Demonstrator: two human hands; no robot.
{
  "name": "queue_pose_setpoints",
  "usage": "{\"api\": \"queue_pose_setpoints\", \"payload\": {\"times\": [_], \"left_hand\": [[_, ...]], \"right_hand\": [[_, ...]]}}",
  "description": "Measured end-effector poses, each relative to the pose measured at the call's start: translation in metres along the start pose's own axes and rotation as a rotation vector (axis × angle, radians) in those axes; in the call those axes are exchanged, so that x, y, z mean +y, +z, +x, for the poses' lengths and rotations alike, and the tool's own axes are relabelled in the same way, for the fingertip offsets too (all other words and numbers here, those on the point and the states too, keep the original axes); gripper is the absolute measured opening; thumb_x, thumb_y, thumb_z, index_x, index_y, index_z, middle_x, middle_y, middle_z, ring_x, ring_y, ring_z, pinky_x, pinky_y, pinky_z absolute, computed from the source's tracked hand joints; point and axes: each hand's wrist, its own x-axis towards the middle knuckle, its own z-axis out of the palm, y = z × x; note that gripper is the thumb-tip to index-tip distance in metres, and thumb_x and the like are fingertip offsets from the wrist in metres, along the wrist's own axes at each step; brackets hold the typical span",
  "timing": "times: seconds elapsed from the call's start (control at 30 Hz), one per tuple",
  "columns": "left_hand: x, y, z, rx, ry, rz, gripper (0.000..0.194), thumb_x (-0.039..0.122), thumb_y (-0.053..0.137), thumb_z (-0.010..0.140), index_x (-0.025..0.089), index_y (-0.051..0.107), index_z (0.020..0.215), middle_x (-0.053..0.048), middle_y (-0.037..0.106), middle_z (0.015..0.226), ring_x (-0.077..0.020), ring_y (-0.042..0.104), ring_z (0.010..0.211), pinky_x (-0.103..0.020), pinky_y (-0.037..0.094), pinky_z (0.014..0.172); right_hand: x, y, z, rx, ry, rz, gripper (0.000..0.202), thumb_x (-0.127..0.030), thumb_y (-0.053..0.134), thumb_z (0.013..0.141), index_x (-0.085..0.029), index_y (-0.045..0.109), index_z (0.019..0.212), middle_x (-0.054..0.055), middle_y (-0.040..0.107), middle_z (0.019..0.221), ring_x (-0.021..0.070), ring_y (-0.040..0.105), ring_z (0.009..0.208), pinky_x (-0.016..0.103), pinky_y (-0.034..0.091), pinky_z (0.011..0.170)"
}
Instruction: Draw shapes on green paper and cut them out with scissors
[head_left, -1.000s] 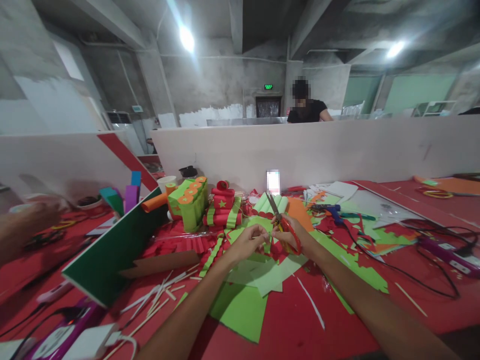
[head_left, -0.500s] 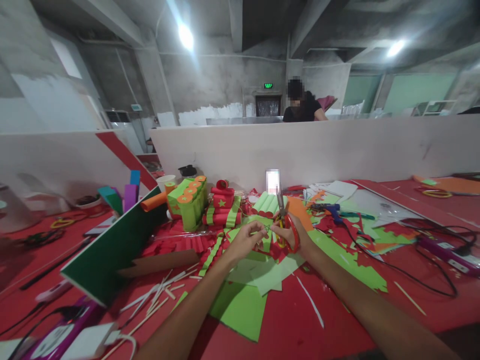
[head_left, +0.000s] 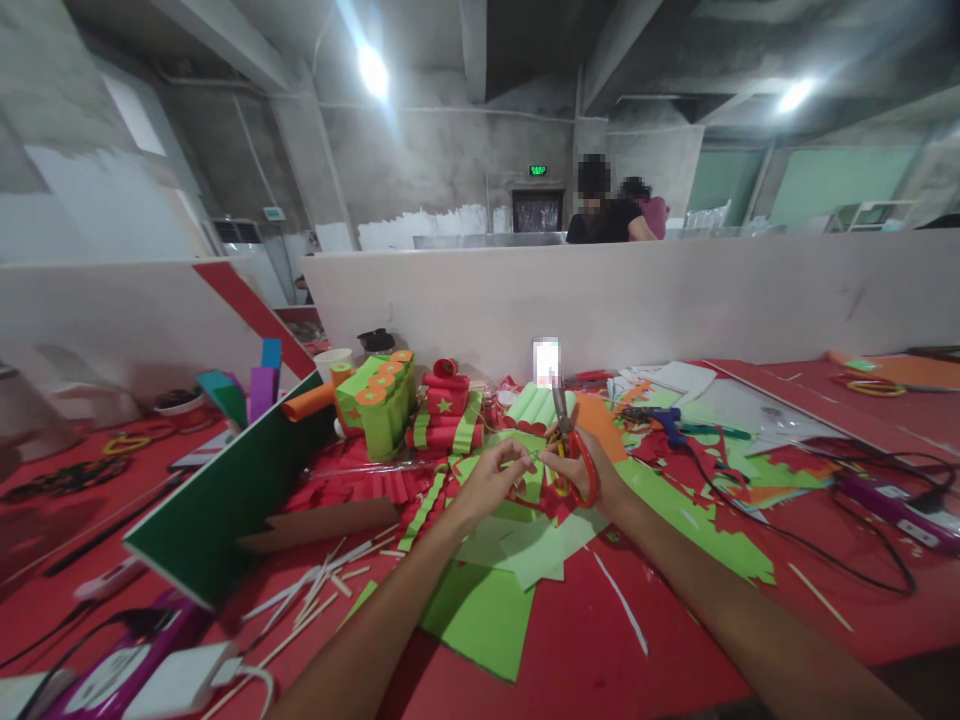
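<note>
Fingertips nearly meet as both hands work close together over the middle of the table. My left hand (head_left: 491,482) is closed in a pinch on a small green paper piece (head_left: 534,456), whose outline is hard to make out against the green paper below. Hooked on my right hand (head_left: 592,468) is a pair of scissors (head_left: 587,472) with red and yellow handles, its blades pointing away from me. The right thumb and fingertips also touch the small piece. Pale green sheets (head_left: 540,548) and a brighter green sheet (head_left: 484,620) lie beneath the wrists.
Red and green paper rolls (head_left: 448,415) and a green box-shaped model (head_left: 375,400) stand at left-centre, near a tilted dark green board (head_left: 225,500). A lit phone (head_left: 547,362) leans on the partition (head_left: 600,300). At right lie a blue glue gun (head_left: 664,420), its cable and paper scraps.
Both hands keep nearly the same pose, with only slight shifts at the fingertips and scissors. Beyond the partition, a second person has come more into view behind the first.
</note>
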Motion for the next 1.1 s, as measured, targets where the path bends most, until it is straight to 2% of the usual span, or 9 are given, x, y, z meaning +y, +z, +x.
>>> {"api": "queue_pose_setpoints", "payload": {"times": [0.23, 0.4, 0.57, 0.67, 0.8, 1.1], "left_hand": [[0.001, 0.004, 0.0, 0.014, -0.003, -0.017, 0.023, 0.037, 0.063, 0.079, 0.018, 0.051, 0.083, 0.001, 0.06, 0.077, -0.0066, 0.053, 0.049, -0.018, 0.039, 0.046], [0.0, 0.002, 0.002, 0.06, 0.016, -0.071, 0.021, 0.038, 0.058, 0.082, 0.018, 0.05, 0.081, 0.001, 0.059, 0.076, -0.0061, 0.052, 0.048, -0.019, 0.04, 0.046], [0.001, -0.004, 0.004, 0.197, 0.028, -0.136, 0.022, 0.037, 0.058, 0.081, 0.019, 0.045, 0.079, 0.002, 0.059, 0.078, -0.006, 0.053, 0.049, -0.018, 0.038, 0.044], [0.002, -0.007, 0.004, 0.26, 0.047, -0.138, 0.023, 0.036, 0.059, 0.08, 0.019, 0.044, 0.077, 0.001, 0.06, 0.082, -0.0052, 0.053, 0.05, -0.018, 0.039, 0.045], [0.004, -0.008, 0.005, 0.309, 0.071, -0.128, 0.024, 0.037, 0.061, 0.078, 0.02, 0.045, 0.075, 0.005, 0.052, 0.069, -0.0068, 0.054, 0.053, -0.017, 0.039, 0.047], [0.007, -0.007, 0.005, 0.365, 0.033, -0.16, 0.026, 0.037, 0.063, 0.073, 0.02, 0.043, 0.073, 0.007, 0.046, 0.064, -0.0074, 0.055, 0.053, -0.016, 0.037, 0.046]], "right_hand": [[0.001, -0.001, 0.001, 0.01, 0.0, -0.017, 0.037, -0.041, 0.07, 0.071, -0.019, 0.053, 0.095, 0.0, 0.058, 0.075, 0.0169, 0.059, 0.066, 0.028, 0.047, 0.06], [-0.004, -0.003, 0.001, -0.035, -0.004, -0.079, 0.037, -0.044, 0.07, 0.073, -0.019, 0.054, 0.095, -0.001, 0.056, 0.076, 0.0157, 0.056, 0.069, 0.027, 0.046, 0.062], [-0.012, -0.012, 0.0, -0.184, 0.052, -0.173, 0.036, -0.052, 0.057, 0.083, -0.02, 0.053, 0.101, -0.002, 0.052, 0.071, 0.0124, 0.048, 0.059, 0.024, 0.041, 0.054], [-0.013, -0.02, 0.001, -0.297, 0.059, -0.233, 0.042, -0.058, 0.056, 0.082, -0.02, 0.054, 0.1, -0.001, 0.05, 0.074, 0.0123, 0.048, 0.061, 0.023, 0.041, 0.054], [-0.013, -0.026, 0.002, -0.47, 0.049, -0.293, 0.049, -0.063, 0.053, 0.082, -0.018, 0.054, 0.099, 0.0, 0.051, 0.075, 0.0126, 0.048, 0.063, 0.023, 0.042, 0.056], [-0.014, -0.025, 0.001, -0.535, 0.033, -0.39, 0.04, -0.058, 0.055, 0.083, -0.018, 0.056, 0.088, -0.001, 0.054, 0.07, 0.0126, 0.048, 0.058, 0.023, 0.036, 0.052]]}}
